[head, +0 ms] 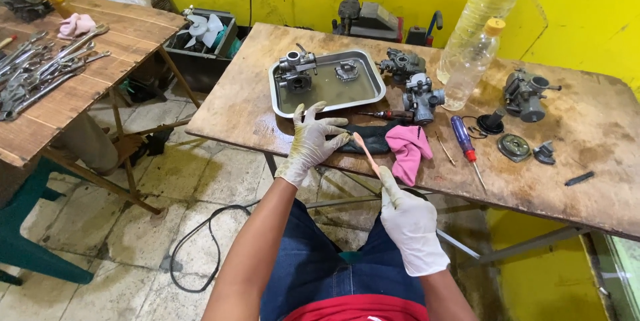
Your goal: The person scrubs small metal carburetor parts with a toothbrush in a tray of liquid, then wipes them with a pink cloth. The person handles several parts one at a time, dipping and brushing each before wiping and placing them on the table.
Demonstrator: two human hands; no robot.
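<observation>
At bench (280,121) edge: right hand (411,228) grip closed on orange toothbrush (366,154); left hand (311,142) grip spread open, empty, near metal tray (377,92).

Yellow walls (580,1), stained tile floor (167,188), two worn wooden tables (587,161), green chair (27,241).
</observation>
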